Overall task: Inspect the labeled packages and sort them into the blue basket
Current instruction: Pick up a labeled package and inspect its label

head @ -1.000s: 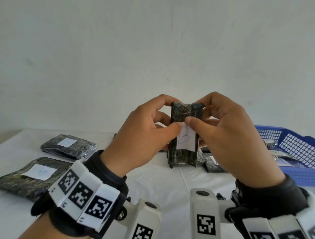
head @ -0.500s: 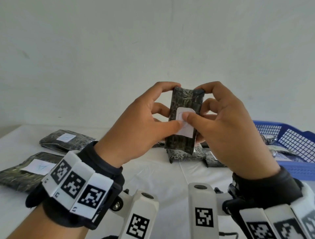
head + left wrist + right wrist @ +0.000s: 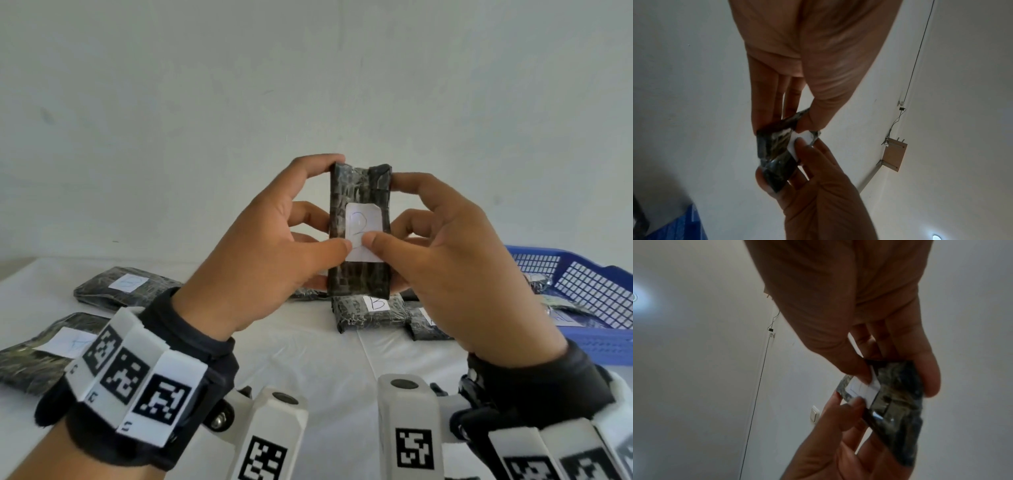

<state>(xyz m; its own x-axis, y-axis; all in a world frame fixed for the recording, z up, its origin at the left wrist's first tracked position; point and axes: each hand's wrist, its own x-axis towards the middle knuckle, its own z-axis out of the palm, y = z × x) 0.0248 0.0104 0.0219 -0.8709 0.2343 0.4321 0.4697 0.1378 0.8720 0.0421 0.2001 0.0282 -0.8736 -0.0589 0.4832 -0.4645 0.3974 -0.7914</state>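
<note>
While your left hand [image 3: 263,246] and right hand [image 3: 455,260] pinch the dark package [image 3: 359,233] upright above the table [image 3: 308,359] — thumbs meet on its white label [image 3: 363,226].

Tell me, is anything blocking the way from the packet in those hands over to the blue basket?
Nothing visible blocks it. Both the left hand and the right hand hold the packet up in the air, well above the table. The blue basket sits open-topped to the right, with a few packets already inside.
</note>
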